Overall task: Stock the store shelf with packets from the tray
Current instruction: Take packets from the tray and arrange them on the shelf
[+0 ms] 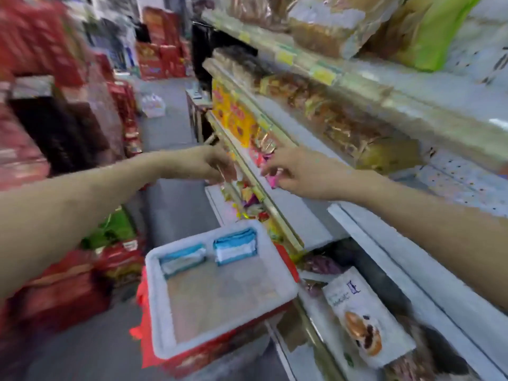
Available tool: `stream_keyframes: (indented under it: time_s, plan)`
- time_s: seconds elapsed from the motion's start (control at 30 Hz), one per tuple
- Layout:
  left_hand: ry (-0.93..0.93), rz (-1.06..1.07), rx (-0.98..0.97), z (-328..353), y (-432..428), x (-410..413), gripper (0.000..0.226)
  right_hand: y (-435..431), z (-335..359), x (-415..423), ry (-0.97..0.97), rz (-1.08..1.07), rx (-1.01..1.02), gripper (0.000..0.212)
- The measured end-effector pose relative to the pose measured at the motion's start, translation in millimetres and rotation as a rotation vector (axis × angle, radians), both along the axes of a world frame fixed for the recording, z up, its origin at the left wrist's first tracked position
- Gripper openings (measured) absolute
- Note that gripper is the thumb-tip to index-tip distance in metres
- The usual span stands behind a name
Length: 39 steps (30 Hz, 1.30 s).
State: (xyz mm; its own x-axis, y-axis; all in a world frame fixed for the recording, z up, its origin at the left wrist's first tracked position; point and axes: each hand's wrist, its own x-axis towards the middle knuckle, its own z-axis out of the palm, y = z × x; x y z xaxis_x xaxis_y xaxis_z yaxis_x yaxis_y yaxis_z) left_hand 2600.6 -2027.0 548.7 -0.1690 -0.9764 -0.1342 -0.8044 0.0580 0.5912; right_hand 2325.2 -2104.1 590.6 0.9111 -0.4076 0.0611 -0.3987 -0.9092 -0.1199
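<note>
A white tray (156, 306) sits low in front of me on red boxes, holding two blue-and-white packets (235, 246) at its far end. My right hand (299, 171) reaches onto the middle shelf (297, 213), its fingers curled around a pink packet (272, 179). My left hand (217, 163) hovers at the shelf's front edge, fingers bent downward; motion blur hides whether it holds anything. Small colourful packets lie along the shelf beyond both hands.
Yellow boxes (233, 116) and brown wrapped goods fill the shelves above. A white bag with a pastry picture (362, 317) lies on the lower shelf. Red cartons (55, 287) are stacked across the aisle at left. Grey floor runs between.
</note>
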Motion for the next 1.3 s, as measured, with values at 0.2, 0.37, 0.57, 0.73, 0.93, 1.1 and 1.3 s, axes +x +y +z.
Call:
stream_keyframes:
  time_s: [0.2,0.37,0.57,0.73,0.93,1.1,1.3]
  plan:
    - [0.009,0.204,0.225,-98.3,89.9,33.8,0.031,10.5,-140.7,53.0,0.326,0.081,0.216,0.031]
    - [0.004,0.263,0.276,-136.9,126.1,34.7,0.027,13.4,-204.7,67.3,0.469,0.095,0.237,0.037]
    - [-0.046,0.33,0.262,-150.5,136.1,34.3,0.028,13.2,-225.6,73.5,0.434,0.082,0.17,0.041]
    - [-0.111,0.347,0.26,-157.6,133.8,33.3,0.027,16.9,-232.6,70.0,0.415,0.093,0.12,0.041]
    - [-0.206,0.321,0.272,-169.7,125.4,26.1,0.028,15.2,-239.1,60.0,0.432,0.099,0.171,0.04]
    - [-0.279,0.319,0.218,-178.2,119.5,21.6,0.029,13.7,-248.3,57.8,0.504,0.106,0.189,0.039]
    - [-0.304,0.316,0.224,-185.9,119.4,19.1,0.033,14.3,-257.8,64.3,0.555,0.112,0.239,0.055]
